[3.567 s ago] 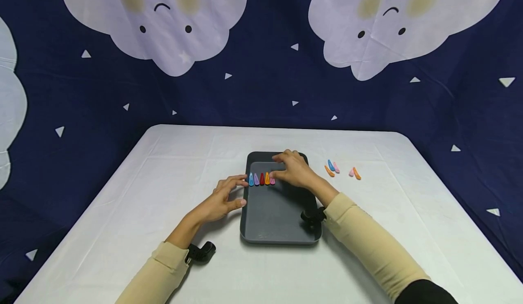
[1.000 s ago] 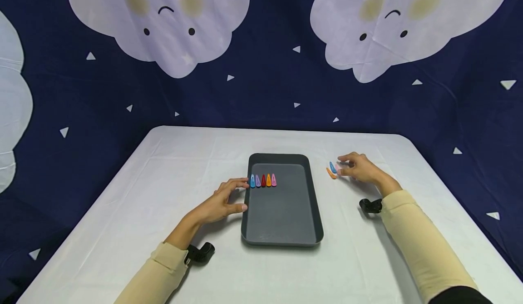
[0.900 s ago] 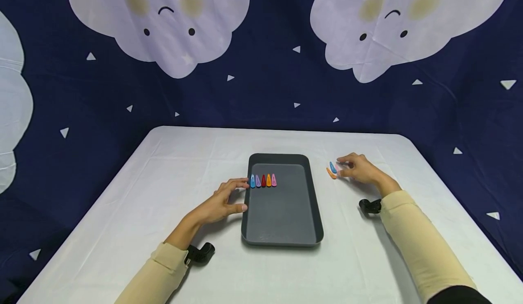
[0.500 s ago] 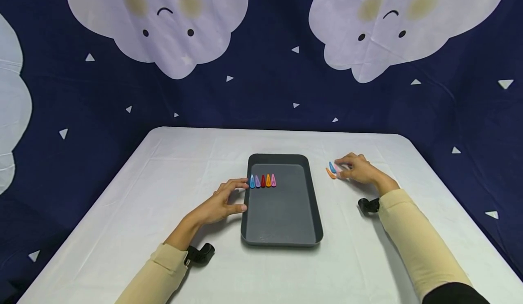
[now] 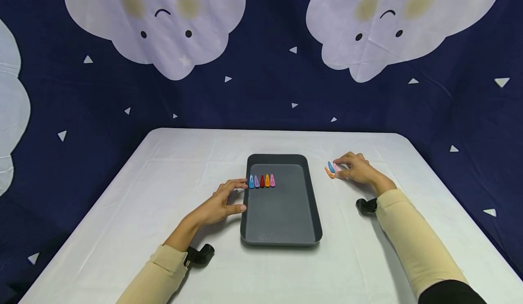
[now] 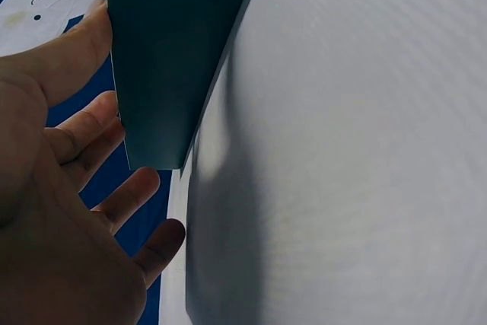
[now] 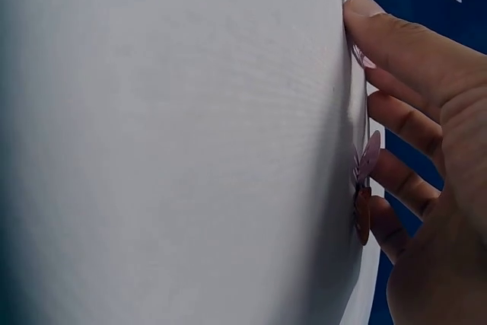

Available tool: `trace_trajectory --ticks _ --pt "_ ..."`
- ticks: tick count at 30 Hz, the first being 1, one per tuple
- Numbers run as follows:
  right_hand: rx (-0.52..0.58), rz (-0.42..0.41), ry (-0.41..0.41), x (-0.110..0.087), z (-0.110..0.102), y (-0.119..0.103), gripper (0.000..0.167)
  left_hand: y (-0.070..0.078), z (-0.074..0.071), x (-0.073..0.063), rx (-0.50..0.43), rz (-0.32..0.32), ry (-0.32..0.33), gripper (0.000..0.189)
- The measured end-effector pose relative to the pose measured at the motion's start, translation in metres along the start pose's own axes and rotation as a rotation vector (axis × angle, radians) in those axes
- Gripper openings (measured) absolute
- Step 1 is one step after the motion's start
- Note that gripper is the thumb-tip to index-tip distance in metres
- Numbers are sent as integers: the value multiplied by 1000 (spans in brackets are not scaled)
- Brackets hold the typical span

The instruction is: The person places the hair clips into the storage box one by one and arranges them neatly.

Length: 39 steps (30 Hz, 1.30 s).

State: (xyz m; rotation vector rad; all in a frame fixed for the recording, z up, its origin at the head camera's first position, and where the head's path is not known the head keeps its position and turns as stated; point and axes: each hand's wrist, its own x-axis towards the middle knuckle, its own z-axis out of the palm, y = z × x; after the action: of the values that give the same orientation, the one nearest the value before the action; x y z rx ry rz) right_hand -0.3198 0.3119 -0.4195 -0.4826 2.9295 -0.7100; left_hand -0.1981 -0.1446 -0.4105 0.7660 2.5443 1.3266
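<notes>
My left hand [image 5: 218, 206] is at the left rim of a dark grey tray [image 5: 282, 217]. Its fingers are extended, and the thumb touches the tray wall [image 6: 175, 51] in the left wrist view. Near the tray's upper left, several snap hair clips [image 5: 262, 181] lie side by side: blue, purple, red, orange and pink. Right of the tray, my right hand [image 5: 357, 168] pinches a pink hair clip [image 5: 336, 167] between thumb and index finger, low over the tabletop. A blue hair clip [image 5: 331, 166] and an orange hair clip [image 5: 329, 173] lie just beside it.
Under the right palm, another pink clip [image 7: 369, 156] and orange clip [image 7: 363, 218] show in the right wrist view; the hand hides them from the head view. A white cloth covers the table [image 5: 196, 158]. Behind it hangs a navy curtain [image 5: 261, 99] with clouds.
Since the oldest frame, my right hand has left the row in the tray and moved right to the loose clips. Lately its fingertips have shifted slightly left onto the pink clip. The left hand stays put.
</notes>
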Motion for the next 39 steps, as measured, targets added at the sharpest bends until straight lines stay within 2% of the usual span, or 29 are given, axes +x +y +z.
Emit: trace_trajectory --ticks 7,14,22,24,28,35,39 --pt "55 16 31 -1 0 -1 51 -1 0 1 -3 -6 0 55" --pt "70 -12 54 -4 -3 0 49 0 0 0 -3 -9 -1 55" --pt "175 47 9 -5 -11 -14 52 2 0 0 -6 -10 1 57" --pt "173 46 9 -5 -13 -19 53 2 0 0 -7 -12 1 57" --pt "166 5 32 -6 -16 -32 53 1 0 0 -5 -13 1 56" --pt "143 -117 108 -7 -18 -54 52 0 0 0 -11 -9 5 56" --pt "174 -137 125 -7 -17 -69 49 -1 0 0 -13 -7 5 55"
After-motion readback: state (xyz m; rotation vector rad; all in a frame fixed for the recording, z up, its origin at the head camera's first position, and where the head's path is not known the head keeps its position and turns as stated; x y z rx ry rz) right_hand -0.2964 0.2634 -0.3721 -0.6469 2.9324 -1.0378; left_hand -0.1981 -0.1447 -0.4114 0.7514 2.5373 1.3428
